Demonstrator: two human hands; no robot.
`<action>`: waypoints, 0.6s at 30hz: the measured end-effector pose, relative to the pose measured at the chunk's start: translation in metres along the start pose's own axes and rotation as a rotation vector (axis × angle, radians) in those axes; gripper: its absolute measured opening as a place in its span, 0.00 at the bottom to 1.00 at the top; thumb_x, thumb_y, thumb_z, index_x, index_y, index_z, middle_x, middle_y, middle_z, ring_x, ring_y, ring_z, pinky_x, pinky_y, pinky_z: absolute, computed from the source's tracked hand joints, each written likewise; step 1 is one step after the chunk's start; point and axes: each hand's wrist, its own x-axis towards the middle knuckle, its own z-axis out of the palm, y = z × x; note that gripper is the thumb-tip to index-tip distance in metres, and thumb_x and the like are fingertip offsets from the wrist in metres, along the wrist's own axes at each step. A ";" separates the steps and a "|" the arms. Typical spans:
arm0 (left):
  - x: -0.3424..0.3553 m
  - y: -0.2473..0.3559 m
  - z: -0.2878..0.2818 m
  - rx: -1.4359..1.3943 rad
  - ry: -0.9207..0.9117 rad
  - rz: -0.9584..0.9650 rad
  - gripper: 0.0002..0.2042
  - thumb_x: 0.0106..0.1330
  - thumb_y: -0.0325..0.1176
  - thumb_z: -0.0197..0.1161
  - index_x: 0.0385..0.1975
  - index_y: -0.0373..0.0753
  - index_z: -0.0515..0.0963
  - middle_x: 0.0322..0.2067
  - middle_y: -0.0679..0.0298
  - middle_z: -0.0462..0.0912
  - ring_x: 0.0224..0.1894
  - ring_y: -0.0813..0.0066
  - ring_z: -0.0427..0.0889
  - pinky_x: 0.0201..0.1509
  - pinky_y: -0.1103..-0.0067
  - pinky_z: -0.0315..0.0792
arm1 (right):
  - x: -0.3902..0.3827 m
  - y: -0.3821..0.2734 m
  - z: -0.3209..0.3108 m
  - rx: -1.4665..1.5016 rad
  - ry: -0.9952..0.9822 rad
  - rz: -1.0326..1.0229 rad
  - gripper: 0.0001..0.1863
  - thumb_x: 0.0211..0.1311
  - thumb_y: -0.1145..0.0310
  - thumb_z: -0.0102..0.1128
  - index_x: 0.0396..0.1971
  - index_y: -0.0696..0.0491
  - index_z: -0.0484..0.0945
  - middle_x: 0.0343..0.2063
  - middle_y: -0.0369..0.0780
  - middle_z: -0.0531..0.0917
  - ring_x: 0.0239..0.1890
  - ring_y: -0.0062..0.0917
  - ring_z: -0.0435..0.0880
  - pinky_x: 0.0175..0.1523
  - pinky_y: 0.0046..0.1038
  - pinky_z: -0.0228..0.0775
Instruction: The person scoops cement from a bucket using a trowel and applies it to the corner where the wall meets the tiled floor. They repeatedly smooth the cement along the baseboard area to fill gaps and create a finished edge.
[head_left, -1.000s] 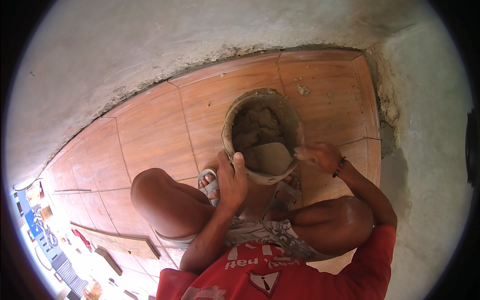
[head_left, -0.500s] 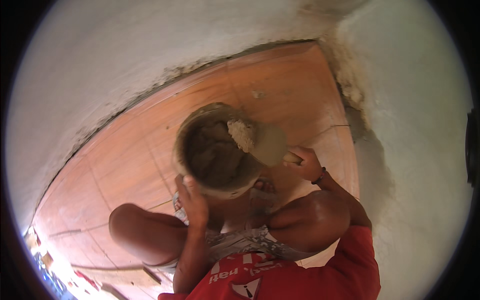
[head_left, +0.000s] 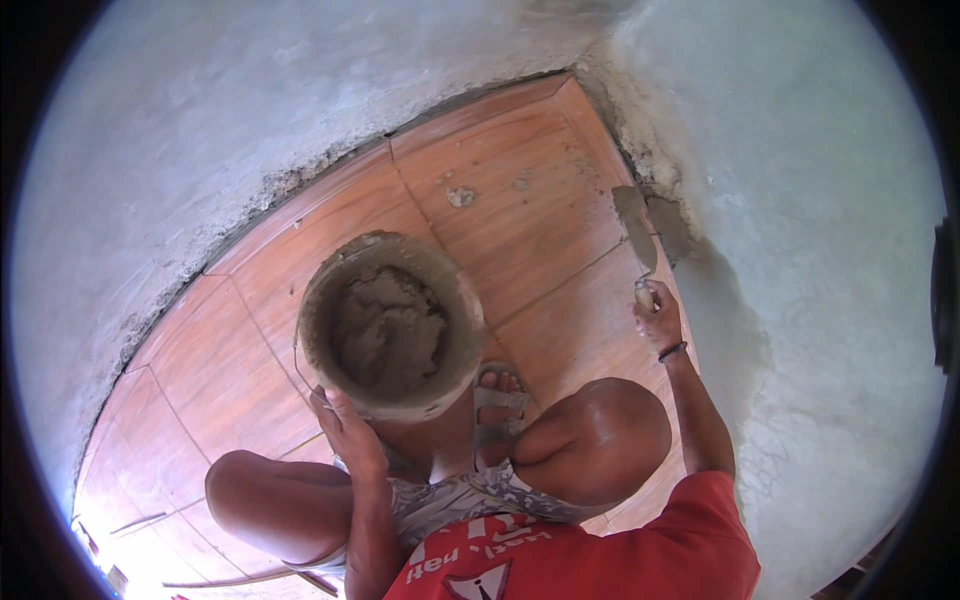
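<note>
A round bucket (head_left: 463, 315) stands tilted between my knees, with wet grey mortar (head_left: 385, 330) inside and dried smears on its wall. My left hand (head_left: 352, 435) is closed against its near left side, by the thin wire handle. In my right hand (head_left: 660, 322) is the wooden handle of a trowel (head_left: 645, 250), gripped with the fingers wrapped round it. The trowel's blade lies low along the foot of the right wall, a dollop of grey mortar at its far end. Whether the blade touches the wall is hard to tell.
Brown wood-look floor tiles (head_left: 530, 220) run up to the left wall (head_left: 230, 130) and the right wall (head_left: 820, 250). Rough gaps follow the wall bases and meet in the far corner. Dried mortar crumbs (head_left: 461, 196) lie on the tiles. My sandalled foot (head_left: 497, 400) is beside the bucket.
My right hand has carried the loaded trowel from over the bucket to the right wall's base. The bucket now appears further left, my left hand still against it.
</note>
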 end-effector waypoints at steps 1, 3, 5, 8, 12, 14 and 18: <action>0.000 0.000 0.001 -0.026 0.013 -0.009 0.29 0.78 0.51 0.41 0.61 0.25 0.63 0.56 0.45 0.70 0.59 0.55 0.68 0.66 0.68 0.58 | 0.004 -0.002 -0.003 0.001 -0.001 0.013 0.25 0.54 0.74 0.70 0.53 0.53 0.75 0.26 0.35 0.76 0.17 0.15 0.74 0.18 0.21 0.65; 0.000 0.001 0.003 -0.076 0.043 -0.024 0.27 0.78 0.49 0.41 0.56 0.26 0.66 0.49 0.49 0.73 0.52 0.59 0.70 0.62 0.70 0.61 | 0.012 -0.006 -0.005 0.011 -0.008 0.026 0.23 0.56 0.72 0.69 0.52 0.54 0.75 0.25 0.35 0.77 0.17 0.17 0.76 0.19 0.21 0.66; 0.001 0.001 0.002 -0.077 0.035 -0.003 0.25 0.78 0.48 0.42 0.53 0.27 0.66 0.45 0.52 0.72 0.49 0.63 0.69 0.59 0.71 0.62 | 0.018 -0.013 -0.006 0.028 -0.021 0.026 0.21 0.58 0.71 0.67 0.51 0.54 0.75 0.25 0.36 0.77 0.16 0.18 0.76 0.18 0.22 0.67; 0.000 0.006 0.004 -0.064 0.049 0.023 0.24 0.79 0.48 0.42 0.51 0.28 0.67 0.42 0.55 0.72 0.46 0.66 0.69 0.57 0.72 0.63 | 0.037 -0.004 -0.017 0.116 -0.042 0.054 0.20 0.59 0.69 0.66 0.52 0.55 0.76 0.23 0.36 0.78 0.17 0.19 0.77 0.19 0.22 0.68; 0.000 0.012 0.012 -0.045 0.034 0.039 0.24 0.78 0.48 0.42 0.51 0.28 0.67 0.42 0.55 0.72 0.46 0.66 0.68 0.57 0.73 0.62 | 0.075 0.018 -0.049 0.100 -0.025 0.130 0.21 0.62 0.67 0.65 0.55 0.54 0.76 0.21 0.36 0.78 0.17 0.20 0.77 0.20 0.23 0.69; 0.003 0.004 0.009 -0.066 0.030 0.038 0.24 0.78 0.48 0.43 0.51 0.28 0.67 0.42 0.55 0.72 0.45 0.66 0.68 0.57 0.73 0.62 | 0.077 0.011 -0.051 0.103 0.008 0.088 0.21 0.64 0.66 0.64 0.56 0.53 0.76 0.21 0.36 0.79 0.17 0.20 0.76 0.20 0.24 0.69; 0.004 -0.005 0.005 -0.057 0.060 0.050 0.24 0.78 0.49 0.43 0.50 0.28 0.67 0.41 0.56 0.71 0.45 0.67 0.67 0.56 0.73 0.62 | 0.070 -0.007 -0.054 0.031 0.017 0.058 0.22 0.66 0.64 0.63 0.58 0.53 0.75 0.22 0.36 0.79 0.17 0.19 0.76 0.21 0.24 0.69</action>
